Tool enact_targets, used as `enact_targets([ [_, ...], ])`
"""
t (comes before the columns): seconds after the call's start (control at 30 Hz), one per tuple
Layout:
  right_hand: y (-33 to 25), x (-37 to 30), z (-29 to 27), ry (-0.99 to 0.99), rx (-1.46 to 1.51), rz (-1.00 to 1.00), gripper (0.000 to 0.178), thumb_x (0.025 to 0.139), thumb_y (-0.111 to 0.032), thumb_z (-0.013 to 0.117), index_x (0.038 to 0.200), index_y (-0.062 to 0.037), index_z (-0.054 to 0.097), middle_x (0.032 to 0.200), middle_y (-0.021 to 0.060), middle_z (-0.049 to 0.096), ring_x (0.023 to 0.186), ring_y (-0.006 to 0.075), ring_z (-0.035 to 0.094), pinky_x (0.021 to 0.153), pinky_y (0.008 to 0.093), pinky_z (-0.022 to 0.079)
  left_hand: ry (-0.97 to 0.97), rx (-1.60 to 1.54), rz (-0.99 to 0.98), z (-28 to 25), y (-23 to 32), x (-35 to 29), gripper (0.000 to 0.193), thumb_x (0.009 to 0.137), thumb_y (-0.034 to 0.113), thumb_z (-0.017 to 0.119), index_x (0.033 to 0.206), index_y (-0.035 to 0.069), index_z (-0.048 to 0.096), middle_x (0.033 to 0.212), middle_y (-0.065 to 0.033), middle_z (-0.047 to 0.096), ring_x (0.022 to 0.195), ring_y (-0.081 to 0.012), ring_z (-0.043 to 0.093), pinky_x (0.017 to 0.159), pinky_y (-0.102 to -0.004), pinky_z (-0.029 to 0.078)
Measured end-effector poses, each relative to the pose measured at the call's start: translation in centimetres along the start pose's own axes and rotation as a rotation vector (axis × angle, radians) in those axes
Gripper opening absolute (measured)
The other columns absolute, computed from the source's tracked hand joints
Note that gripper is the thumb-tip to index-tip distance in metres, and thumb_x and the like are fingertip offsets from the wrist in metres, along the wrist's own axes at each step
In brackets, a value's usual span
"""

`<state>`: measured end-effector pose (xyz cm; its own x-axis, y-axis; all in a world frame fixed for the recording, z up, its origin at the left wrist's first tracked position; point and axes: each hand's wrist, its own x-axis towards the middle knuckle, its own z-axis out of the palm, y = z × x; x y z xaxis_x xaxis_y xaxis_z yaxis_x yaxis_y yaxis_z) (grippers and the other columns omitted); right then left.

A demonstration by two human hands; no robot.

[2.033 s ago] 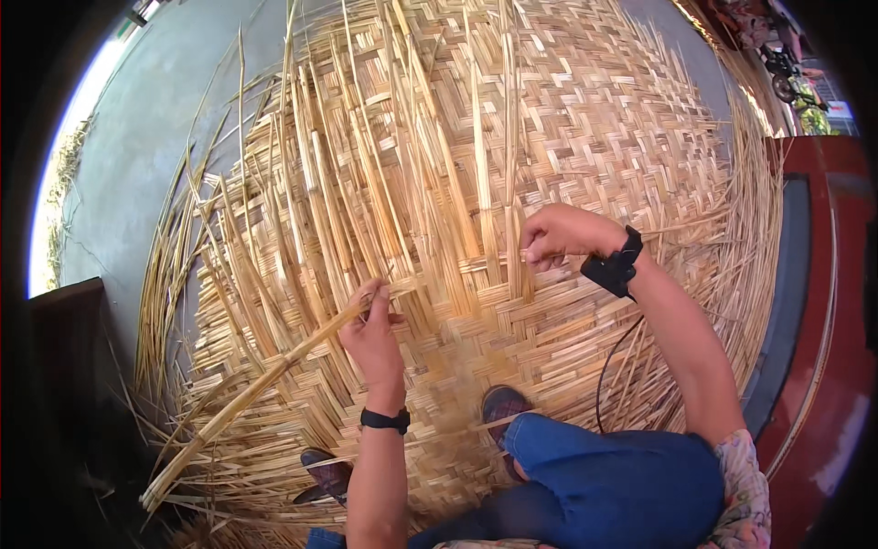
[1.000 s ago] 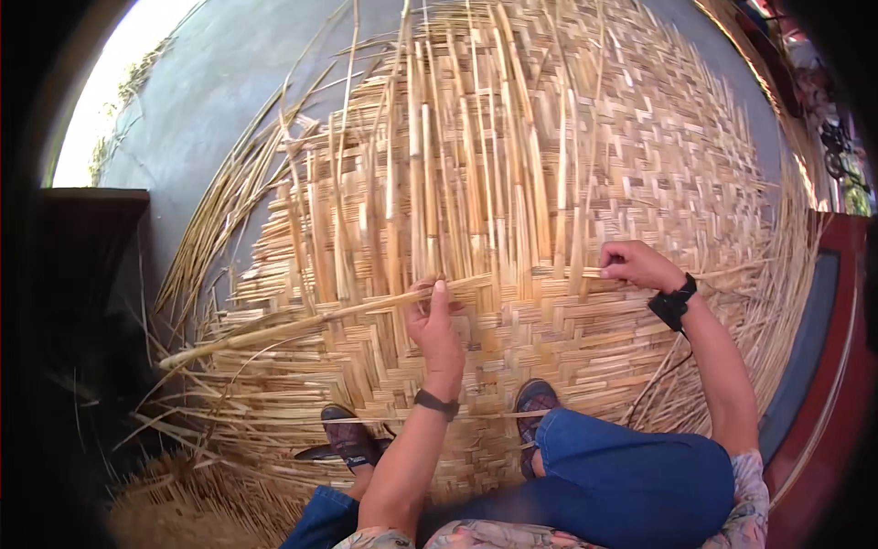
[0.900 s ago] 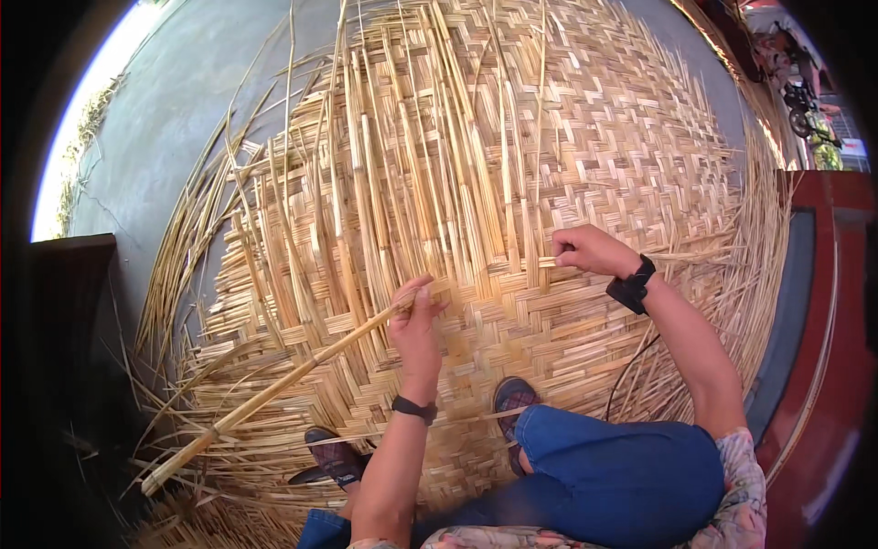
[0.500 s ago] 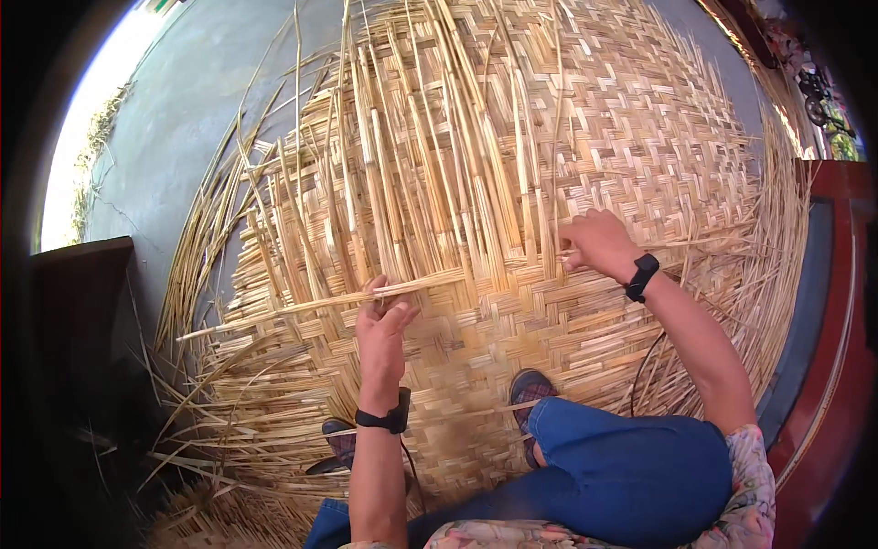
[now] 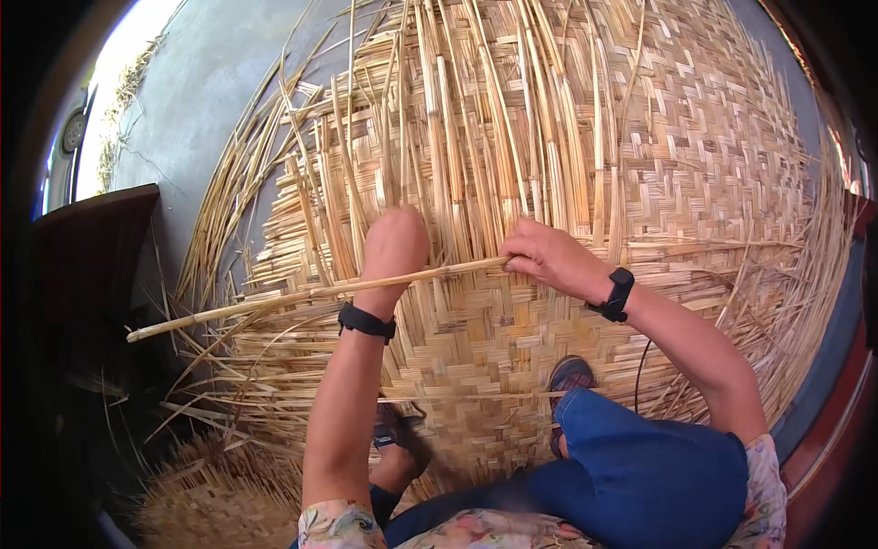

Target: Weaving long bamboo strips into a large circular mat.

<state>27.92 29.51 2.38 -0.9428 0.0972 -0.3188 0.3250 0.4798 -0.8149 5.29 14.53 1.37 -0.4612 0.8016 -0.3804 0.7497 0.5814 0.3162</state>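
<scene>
Weaving is the step in hand, judging from the head view: a long bamboo strip [image 5: 311, 295] lies crosswise over the half-woven bamboo mat [image 5: 695, 165], running from about nine o'clock toward the centre. The right hand [image 5: 547, 259], just right of centre, pinches the strip's inner end between closed fingers. The left hand [image 5: 393, 242], just left of centre, presses down among the loose upright strips [image 5: 476, 137] at twelve o'clock; its fingers are hidden behind the knuckles, so I cannot tell how they are set. Each wrist wears a black band. Next, the strip probably needs threading under and over alternate uprights, then pushing tight against the finished weave at six o'clock. No packages, labels or signs show; only a dark box edge [image 5: 87, 265] sits at nine o'clock.
</scene>
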Motion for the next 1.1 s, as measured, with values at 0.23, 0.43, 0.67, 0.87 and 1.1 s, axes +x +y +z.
enact_targets([
  [0.23, 1.0, -1.1, -0.8, 0.064, -0.125, -0.131, 0.012, 0.092, -0.012, 0.065, 0.103, -0.0081, 0.064, 0.090, 0.0078, 0.055, 0.083, 0.0258, 0.061, 0.070, 0.0360, 0.052, -0.200, 0.255, 0.047, -0.1, 1.4, 1.0, 0.030, 0.100, 0.027, 0.054, 0.097, -0.001, 0.063, 0.076, -0.0135, 0.068, 0.080, -0.0239, 0.070, 0.070, -0.0355, 0.056],
  [0.43, -0.1, -0.4, -1.1, 0.074, -0.156, -0.230, 0.010, 0.087, -0.012, 0.067, 0.095, -0.0102, 0.062, 0.087, 0.0080, 0.053, 0.080, 0.0251, 0.061, 0.068, 0.0371, 0.054, -0.224, -0.826, -0.306, -1.7, 0.7, 2.7, 0.048, 0.094, 0.047, 0.062, 0.100, -0.001, 0.064, 0.086, -0.0098, 0.067, 0.072, -0.0174, 0.062, 0.066, -0.0318, 0.054],
  [0.67, 0.3, -0.4, -0.4, 0.077, -0.112, -0.165, 0.011, 0.086, -0.014, 0.069, 0.093, -0.0096, 0.062, 0.087, 0.0068, 0.053, 0.079, 0.0241, 0.059, 0.067, 0.0359, 0.053, -0.132, -1.443, 0.056, 0.3, 2.0, 1.8, 0.069, 0.099, 0.065, 0.043, 0.122, 0.002, 0.061, 0.139, -0.0143, 0.051, 0.115, -0.0226, 0.054, 0.094, -0.0380, 0.048],
  [0.87, 0.9, -1.4, 0.5, 0.282, 0.030, -0.159, 0.006, 0.085, -0.014, 0.070, 0.088, -0.0094, 0.066, 0.080, 0.0061, 0.054, 0.071, 0.0223, 0.059, 0.062, 0.0344, 0.050, -0.410, -1.511, -0.444, -2.0, 4.5, 0.3, 0.051, 0.104, 0.044, 0.046, 0.124, 0.000, 0.060, 0.106, -0.0118, 0.066, 0.091, -0.0203, 0.066, 0.080, -0.0371, 0.058],
  [1.1, 1.7, -1.3, 1.8, 0.449, 0.259, 0.282, 0.015, 0.087, -0.014, 0.068, 0.099, -0.0067, 0.063, 0.078, 0.0085, 0.060, 0.063, 0.0251, 0.058, 0.057, 0.0356, 0.047, -0.455, -1.711, -0.335, -2.9, 7.0, 1.6, 0.038, 0.102, 0.030, 0.052, 0.117, -0.003, 0.062, 0.096, -0.0111, 0.068, 0.090, -0.0197, 0.069, 0.076, -0.0329, 0.060],
])
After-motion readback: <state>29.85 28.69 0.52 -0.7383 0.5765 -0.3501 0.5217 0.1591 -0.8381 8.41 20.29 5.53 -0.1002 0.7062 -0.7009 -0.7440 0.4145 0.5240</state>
